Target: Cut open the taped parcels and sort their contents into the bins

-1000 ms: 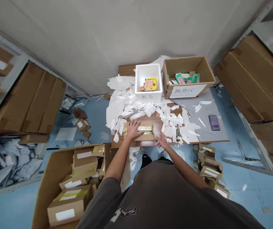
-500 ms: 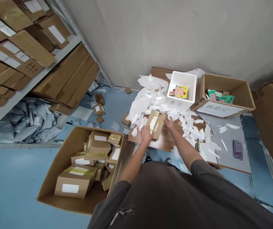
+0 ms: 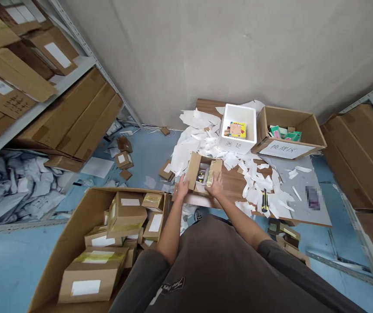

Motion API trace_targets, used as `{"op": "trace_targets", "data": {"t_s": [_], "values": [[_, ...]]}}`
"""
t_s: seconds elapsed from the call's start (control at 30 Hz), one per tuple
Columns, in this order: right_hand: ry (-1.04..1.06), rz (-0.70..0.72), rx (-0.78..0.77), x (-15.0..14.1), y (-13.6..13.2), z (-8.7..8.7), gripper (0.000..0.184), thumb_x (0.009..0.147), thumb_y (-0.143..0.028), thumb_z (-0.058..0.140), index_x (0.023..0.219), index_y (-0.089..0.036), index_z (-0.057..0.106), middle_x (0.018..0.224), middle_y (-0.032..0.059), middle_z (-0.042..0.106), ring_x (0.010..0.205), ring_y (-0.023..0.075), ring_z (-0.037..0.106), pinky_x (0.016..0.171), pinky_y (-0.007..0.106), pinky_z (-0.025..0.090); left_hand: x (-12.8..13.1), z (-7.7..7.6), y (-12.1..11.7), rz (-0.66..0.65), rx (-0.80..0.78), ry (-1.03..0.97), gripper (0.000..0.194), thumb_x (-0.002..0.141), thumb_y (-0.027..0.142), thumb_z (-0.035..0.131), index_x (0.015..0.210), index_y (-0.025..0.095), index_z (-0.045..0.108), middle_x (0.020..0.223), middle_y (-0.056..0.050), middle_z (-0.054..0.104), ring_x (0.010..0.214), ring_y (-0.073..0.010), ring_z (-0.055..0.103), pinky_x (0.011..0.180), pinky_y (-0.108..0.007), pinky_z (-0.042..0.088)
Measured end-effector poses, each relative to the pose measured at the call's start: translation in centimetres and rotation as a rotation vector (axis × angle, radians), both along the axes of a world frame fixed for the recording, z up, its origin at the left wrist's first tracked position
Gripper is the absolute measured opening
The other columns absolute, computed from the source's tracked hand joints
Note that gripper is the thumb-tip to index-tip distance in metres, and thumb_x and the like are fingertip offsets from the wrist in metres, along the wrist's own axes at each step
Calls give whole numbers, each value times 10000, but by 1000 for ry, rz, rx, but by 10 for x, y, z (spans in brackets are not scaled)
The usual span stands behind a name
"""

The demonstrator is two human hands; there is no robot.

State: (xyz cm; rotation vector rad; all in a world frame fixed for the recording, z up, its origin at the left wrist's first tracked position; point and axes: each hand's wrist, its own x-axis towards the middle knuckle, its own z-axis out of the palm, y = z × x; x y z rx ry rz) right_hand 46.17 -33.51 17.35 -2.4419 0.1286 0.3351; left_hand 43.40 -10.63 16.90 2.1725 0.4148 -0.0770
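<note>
A small cardboard box (image 3: 200, 189) sits at the near edge of the wooden table, its two top flaps spread apart. Inside shows a clear-wrapped item (image 3: 202, 175) with dark and yellow parts, too small to name. My left hand (image 3: 182, 188) grips the box at its left flap and side. On the other side, my right hand (image 3: 216, 186) holds the right flap, which carries shiny tape. A black and yellow utility knife (image 3: 265, 201) lies among paper scraps to the right.
Torn white paper (image 3: 184, 150) litters the table (image 3: 233, 184). At the back stand a white foam bin (image 3: 238, 145) and a labelled carton (image 3: 290, 150) with green packets. A large carton (image 3: 75, 217) of parcels stands at lower left. Shelves (image 3: 85, 65) flank both sides.
The box was closed with tape across its top; now its flaps are folded outward and the contents show. Both hands have moved onto its sides. The view has shifted somewhat.
</note>
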Motion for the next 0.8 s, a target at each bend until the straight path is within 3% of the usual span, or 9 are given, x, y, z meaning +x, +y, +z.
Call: {"op": "trace_targets", "data": {"t_s": [0.07, 0.13, 0.23, 0.3, 0.37, 0.43, 0.53, 0.67, 0.8], "values": [[-27, 5, 108, 2, -8, 2, 1097, 724, -330, 799, 1720, -205, 357, 1827, 197, 198, 1648, 437, 286, 1277, 553, 369, -1, -3, 5, 36, 89, -2, 753, 1078, 368, 527, 1766, 203, 268, 1591, -154, 622, 1396, -282, 649, 1171, -445, 528], [-68, 24, 275, 5, -27, 3, 1037, 776, -356, 699, 1730, -189, 328, 1796, 183, 301, 1622, 360, 369, 1263, 506, 410, 2, 0, 4, 9, 231, -16, 768, 1011, 300, 609, 1734, 207, 368, 1668, -167, 537, 1513, -339, 531, 1247, -516, 451], [-63, -66, 483, 3, -64, 2, 890, 831, -388, 586, 1680, -202, 398, 1644, 169, 543, 1424, 300, 604, 1136, 457, 541, 15, 11, -5, -257, 379, -80, 551, 958, 201, 627, 1503, 249, 686, 1677, -119, 532, 1589, -355, 401, 1307, -553, 356], [8, -229, 535, -3, -85, -2, 792, 828, -425, 595, 1584, -207, 504, 1450, 159, 694, 1251, 304, 703, 1024, 446, 603, 29, 17, -15, -492, 377, -109, 455, 971, 173, 590, 1372, 276, 779, 1504, -107, 681, 1498, -322, 487, 1274, -518, 395], [106, -368, 581, -10, -101, -8, 686, 804, -480, 658, 1434, -214, 608, 1257, 132, 773, 1124, 304, 744, 942, 429, 627, 42, 21, -24, -632, 366, -93, 436, 988, 182, 561, 1341, 274, 801, 1274, -120, 773, 1354, -311, 576, 1206, -484, 451], [195, -435, 651, -16, -110, -14, 598, 758, -537, 743, 1264, -226, 671, 1116, 99, 798, 1028, 291, 762, 882, 403, 635, 54, 22, -28, -671, 388, -47, 441, 994, 196, 537, 1336, 252, 810, 1162, -132, 774, 1258, -314, 613, 1141, -462, 483], [272, -458, 726, -21, -112, -18, 537, 695, -592, 828, 1086, -251, 690, 961, 51, 801, 929, 276, 768, 793, 376, 633, 65, 21, -28, -718, 431, -2, 414, 959, 234, 564, 1261, 248, 845, 1165, -133, 751, 1253, -318, 619, 1126, -450, 473], [297, -465, 766, -21, -107, -18, 479, 692, -615, 861, 964, -267, 677, 829, 21, 784, 845, 273, 769, 686, 351, 612, 66, 22, -23, -818, 438, 56, 343, 913, 314, 616, 1148, 283, 864, 1107, -123, 769, 1273, -320, 620, 1181, -449, 422], [305, -487, 790, -21, -104, -22, 456, 684, -608, 873, 896, -265, 659, 776, 12, 768, 757, 257, 746, 602, 310, 560, 59, 31, -19, -796, 390, 63, 453, 841, 209, 638, 1262, 271, 794, 1118, -110, 772, 1242, -310, 646, 1169, -442, 436]]}}
